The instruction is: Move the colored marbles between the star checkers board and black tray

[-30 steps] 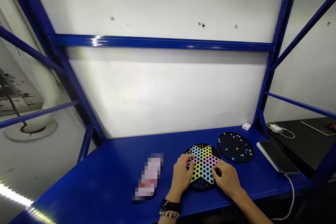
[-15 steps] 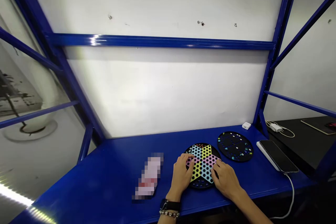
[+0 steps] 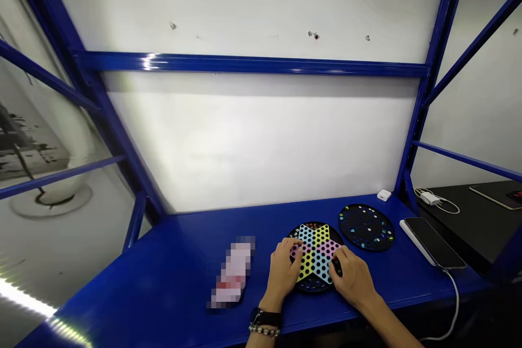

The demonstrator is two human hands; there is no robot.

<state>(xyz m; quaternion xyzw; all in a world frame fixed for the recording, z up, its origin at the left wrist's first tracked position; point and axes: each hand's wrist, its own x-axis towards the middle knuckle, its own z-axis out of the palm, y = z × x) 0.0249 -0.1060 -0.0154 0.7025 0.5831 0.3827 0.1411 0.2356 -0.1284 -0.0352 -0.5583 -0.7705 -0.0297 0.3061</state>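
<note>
Lightly, my left hand (image 3: 283, 274) and my right hand (image 3: 353, 278) lay on a round black game board (image 3: 312, 286), its six-pointed star (image 3: 316, 261) of pink, blue and yellow points pierced with rows of holes. The board sat directly under my fingers, between my two hands. My left fingers (image 3: 294, 250) were curled and close together on the star's pink point, and I cannot tell whether they pinched anything. My right fingers (image 3: 340, 261) were bent inward at the star's edge beside a small dark shape (image 3: 336, 267), too hidden to name, so I cannot say whether they gripped it.

Just beyond my right fingers lay a second round black board (image 3: 366, 227), dotted with small coloured pieces. Further right of my fingers, a black smartphone (image 3: 432, 242) rested on a white base at the edge of the blue steel tabletop (image 3: 142, 277), with a white cable (image 3: 455, 304) trailing from it. A small white square block (image 3: 384, 195) stood beyond the fingers, against the wall. Left of my fingers lay a pale, pixelated object (image 3: 232, 274), blurred too heavily to identify. A black watch (image 3: 265, 318) and a beaded bracelet (image 3: 264, 331) circled my left wrist.
</note>
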